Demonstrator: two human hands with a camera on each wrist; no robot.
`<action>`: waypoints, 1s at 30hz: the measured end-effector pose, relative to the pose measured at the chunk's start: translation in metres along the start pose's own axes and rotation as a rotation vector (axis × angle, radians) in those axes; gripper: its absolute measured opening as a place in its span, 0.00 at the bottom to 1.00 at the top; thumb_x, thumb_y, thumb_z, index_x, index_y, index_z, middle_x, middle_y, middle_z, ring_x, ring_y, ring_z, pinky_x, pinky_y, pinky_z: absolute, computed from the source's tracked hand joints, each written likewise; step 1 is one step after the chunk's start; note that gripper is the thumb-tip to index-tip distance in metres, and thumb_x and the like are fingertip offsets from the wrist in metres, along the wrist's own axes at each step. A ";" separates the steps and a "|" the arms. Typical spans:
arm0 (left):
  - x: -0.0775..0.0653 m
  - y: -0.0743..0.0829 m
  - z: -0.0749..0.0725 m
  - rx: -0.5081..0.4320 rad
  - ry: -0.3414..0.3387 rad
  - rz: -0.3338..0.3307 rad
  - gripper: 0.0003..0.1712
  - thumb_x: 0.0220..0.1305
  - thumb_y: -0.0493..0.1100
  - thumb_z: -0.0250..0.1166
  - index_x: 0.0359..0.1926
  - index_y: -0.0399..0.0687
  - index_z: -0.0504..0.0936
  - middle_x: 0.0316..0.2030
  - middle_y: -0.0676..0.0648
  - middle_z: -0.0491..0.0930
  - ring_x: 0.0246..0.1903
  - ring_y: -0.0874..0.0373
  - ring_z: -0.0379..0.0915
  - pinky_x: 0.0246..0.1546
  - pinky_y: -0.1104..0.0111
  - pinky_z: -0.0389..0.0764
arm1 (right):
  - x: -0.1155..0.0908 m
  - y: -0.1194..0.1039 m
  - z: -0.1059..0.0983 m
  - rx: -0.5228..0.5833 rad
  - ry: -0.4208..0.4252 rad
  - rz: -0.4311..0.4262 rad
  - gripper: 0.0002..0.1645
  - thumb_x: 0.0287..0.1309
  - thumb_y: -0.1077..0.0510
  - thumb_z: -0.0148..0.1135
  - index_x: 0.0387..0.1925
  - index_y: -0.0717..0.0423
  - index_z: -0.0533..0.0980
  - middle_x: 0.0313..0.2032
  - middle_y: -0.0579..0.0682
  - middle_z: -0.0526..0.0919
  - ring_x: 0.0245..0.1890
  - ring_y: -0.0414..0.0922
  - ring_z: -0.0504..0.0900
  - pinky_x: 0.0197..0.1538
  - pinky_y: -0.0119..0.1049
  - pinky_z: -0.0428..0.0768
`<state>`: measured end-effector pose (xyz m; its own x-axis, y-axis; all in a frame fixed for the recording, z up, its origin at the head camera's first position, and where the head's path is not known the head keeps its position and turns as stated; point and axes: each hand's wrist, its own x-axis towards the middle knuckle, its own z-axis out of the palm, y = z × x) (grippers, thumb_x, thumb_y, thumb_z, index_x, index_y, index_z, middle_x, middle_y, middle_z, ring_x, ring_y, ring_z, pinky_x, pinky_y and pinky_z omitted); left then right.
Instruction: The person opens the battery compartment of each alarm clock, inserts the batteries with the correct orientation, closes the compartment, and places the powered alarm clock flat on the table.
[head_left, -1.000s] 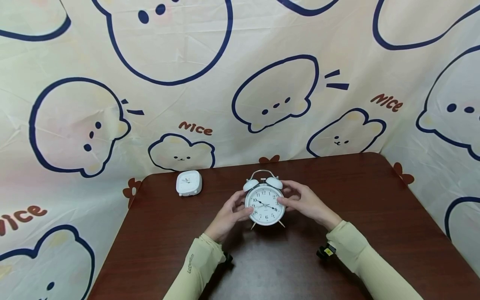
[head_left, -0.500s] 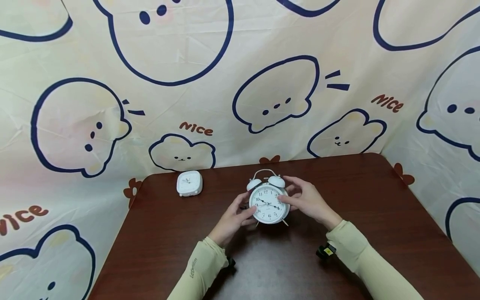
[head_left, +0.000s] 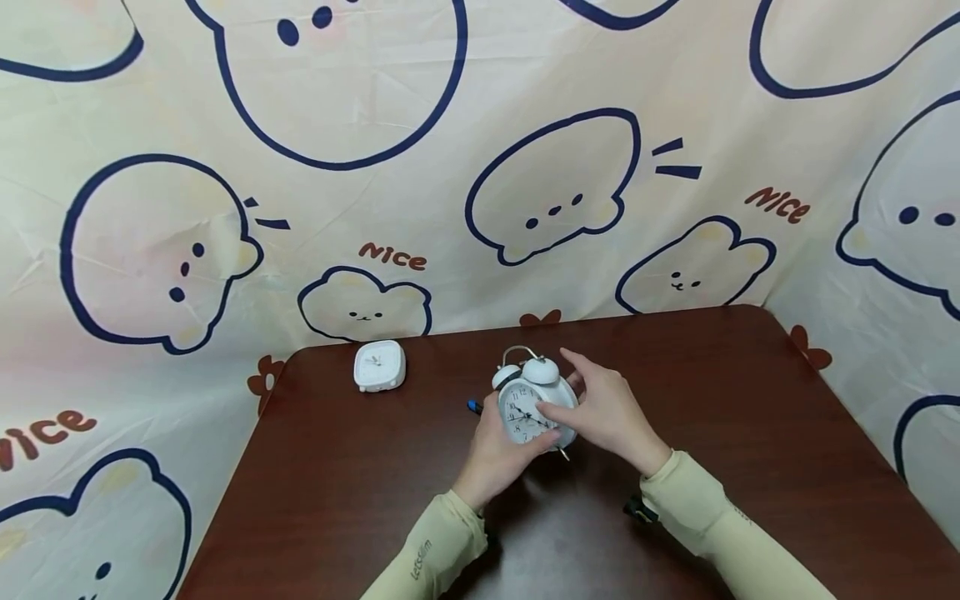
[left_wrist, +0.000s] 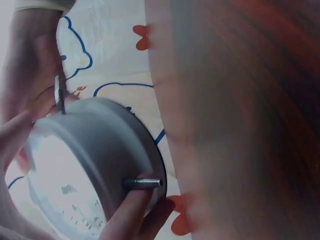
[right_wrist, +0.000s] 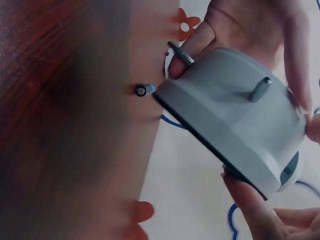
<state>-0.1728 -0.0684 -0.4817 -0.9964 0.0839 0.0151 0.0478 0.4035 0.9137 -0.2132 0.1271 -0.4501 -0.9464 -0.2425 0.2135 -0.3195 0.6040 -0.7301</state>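
Alarm clock (white, twin-bell) is mid-scene at the far part of the table, held btwn L hand & R hand; in the wrist views its legs seem clear of the wood, so prob. lifted. Main chg vs a moment ago: dial has swung from facing the person round to the L, so more of its R flank shows; L hand has come further round the front, thumb now across the low numerals. Read: the work in hand is a turn of the clock btwn both hands, w/ R side + back prob. easier to reach. L grip: narrow, on the clock, thumb in front, fingers round the side, one by a leg per L wrist cam. R grip: also on the clock, thumb on the dial's R part, a fingertip at the back rim, index sticking up beside the R bell. Neither is wide. 2nd clock sits far L, well apart. Blue-ended item lies just L of L hand, part hidden; can't tell what.
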 end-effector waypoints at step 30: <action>0.007 -0.020 -0.022 -0.622 -0.361 0.016 0.44 0.67 0.51 0.56 0.78 0.38 0.54 0.62 0.40 0.71 0.52 0.59 0.77 0.49 0.67 0.82 | -0.007 0.023 -0.004 0.356 -0.372 -0.217 0.76 0.44 0.50 0.87 0.83 0.36 0.44 0.74 0.54 0.58 0.73 0.58 0.66 0.69 0.57 0.74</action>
<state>-0.1827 -0.0956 -0.4912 -0.9050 0.4253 -0.0062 -0.0937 -0.1850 0.9783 -0.2145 0.1455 -0.4662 -0.7591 -0.6236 0.1867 -0.4080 0.2324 -0.8829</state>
